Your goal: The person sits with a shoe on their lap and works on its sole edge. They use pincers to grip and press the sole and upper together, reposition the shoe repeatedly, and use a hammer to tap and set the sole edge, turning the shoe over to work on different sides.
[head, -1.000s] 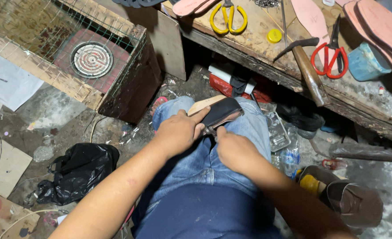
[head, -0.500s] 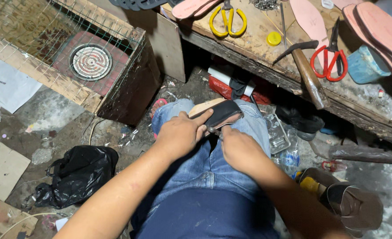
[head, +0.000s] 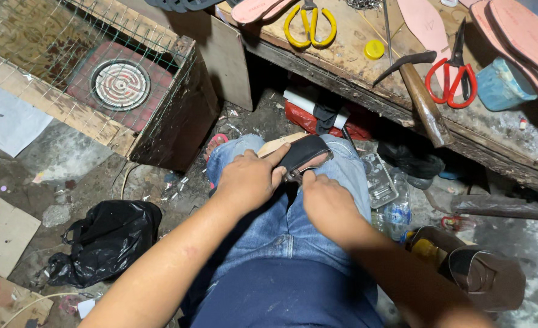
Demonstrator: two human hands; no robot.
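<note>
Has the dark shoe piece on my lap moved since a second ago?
No real shift. The dark shoe piece sits on the knees under both hands, in the same spot below the hammer on the bench.

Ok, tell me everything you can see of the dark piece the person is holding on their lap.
The dark piece is black, smooth and leather-like, folded or curved over a light tan part that sticks out on its left. It lies slantwise across the knees of the blue jeans. The left hand presses on it from the left, fingers on top; the right hand pinches its lower edge. Its underside is hidden.
</note>
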